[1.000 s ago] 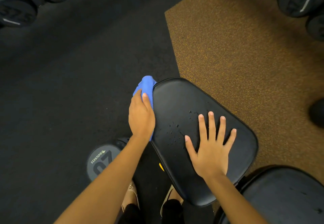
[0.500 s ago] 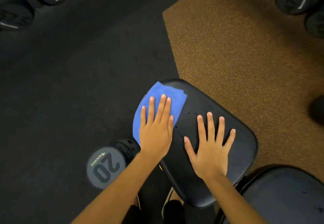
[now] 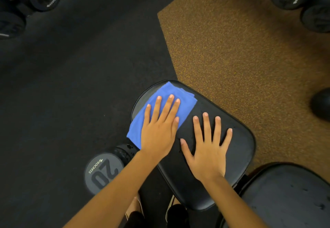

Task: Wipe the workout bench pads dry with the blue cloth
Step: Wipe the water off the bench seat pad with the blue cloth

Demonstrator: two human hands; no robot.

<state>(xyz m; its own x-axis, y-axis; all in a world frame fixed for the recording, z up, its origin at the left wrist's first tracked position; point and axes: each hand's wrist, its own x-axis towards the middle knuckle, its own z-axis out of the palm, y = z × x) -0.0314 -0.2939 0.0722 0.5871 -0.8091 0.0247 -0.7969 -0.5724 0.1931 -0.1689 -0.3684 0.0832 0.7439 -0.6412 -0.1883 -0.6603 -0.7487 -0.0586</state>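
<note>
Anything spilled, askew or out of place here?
Wet specks dot the pad by the right hand and the second pad; a dumbbell marked 20 lies loose on the floor beside it. Nothing looks damaged.

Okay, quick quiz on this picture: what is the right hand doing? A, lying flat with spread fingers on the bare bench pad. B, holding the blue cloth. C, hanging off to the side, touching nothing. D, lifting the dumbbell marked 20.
A: the right hand lies flat, fingers spread, on the black bench pad, while the left hand presses the blue cloth.
</note>
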